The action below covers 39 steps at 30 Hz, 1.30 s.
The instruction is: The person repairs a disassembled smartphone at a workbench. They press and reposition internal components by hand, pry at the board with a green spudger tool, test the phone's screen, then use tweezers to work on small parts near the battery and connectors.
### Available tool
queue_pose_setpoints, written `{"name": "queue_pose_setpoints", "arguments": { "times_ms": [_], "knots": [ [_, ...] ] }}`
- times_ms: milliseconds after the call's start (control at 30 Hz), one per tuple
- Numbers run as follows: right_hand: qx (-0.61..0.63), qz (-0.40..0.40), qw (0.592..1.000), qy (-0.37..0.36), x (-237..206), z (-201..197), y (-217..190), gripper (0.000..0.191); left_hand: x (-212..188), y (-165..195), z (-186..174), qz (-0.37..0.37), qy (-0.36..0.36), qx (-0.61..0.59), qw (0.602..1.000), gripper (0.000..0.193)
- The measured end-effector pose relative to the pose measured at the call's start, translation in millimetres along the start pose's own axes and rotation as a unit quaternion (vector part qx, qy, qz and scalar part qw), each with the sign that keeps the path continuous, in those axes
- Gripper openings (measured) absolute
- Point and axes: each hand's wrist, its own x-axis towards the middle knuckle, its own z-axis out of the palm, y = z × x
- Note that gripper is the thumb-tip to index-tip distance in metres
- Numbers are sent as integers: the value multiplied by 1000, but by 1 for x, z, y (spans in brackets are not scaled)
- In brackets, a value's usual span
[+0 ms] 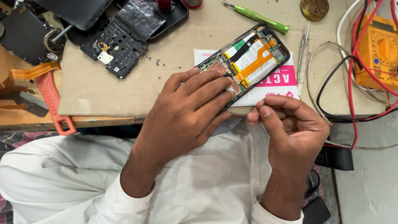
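An opened black phone lies tilted on a white and pink card, its battery, orange flex cable and green board exposed. My left hand lies flat over the phone's near end, fingers pressing on it. My right hand hovers just off the table's front edge, to the right of the phone, thumb and fingers pinched together; whether something tiny is between them cannot be made out.
A green screwdriver and metal tweezers lie beside the phone. Black phone frame parts and loose screws sit at the left, an orange-handled tool at the table edge. A yellow multimeter with red, black and white leads is at right.
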Motion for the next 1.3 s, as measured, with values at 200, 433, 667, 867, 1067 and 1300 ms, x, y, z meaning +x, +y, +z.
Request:
{"name": "queue_pose_setpoints", "arguments": {
  "times_ms": [200, 433, 667, 867, 1067, 1300],
  "knots": [
    [-18, -21, 1000, -1, 2, 7, 2, 10, -3, -4, 3, 19, 44, 16, 999, 36],
    [-33, -37, 999, 13, 10, 17, 6, 2, -5, -11, 3, 13, 79, -9, 997, 37],
    [-76, -38, 996, 16, 19, 23, 8, 6, -4, -15, 3, -14, 104, -29, 994, 40],
    [75, -6, 997, 23, 22, 21, 15, 2, 1, -17, 1, -12, 115, -25, 993, 40],
    [140, 27, 990, 20, 27, 16, 22, 11, 4, -20, 3, 1, 112, -10, 994, 38],
    [123, 62, 990, -24, 37, 17, 18, 28, 2, -26, 9, 4, 112, -5, 994, 36]
  ]
}}
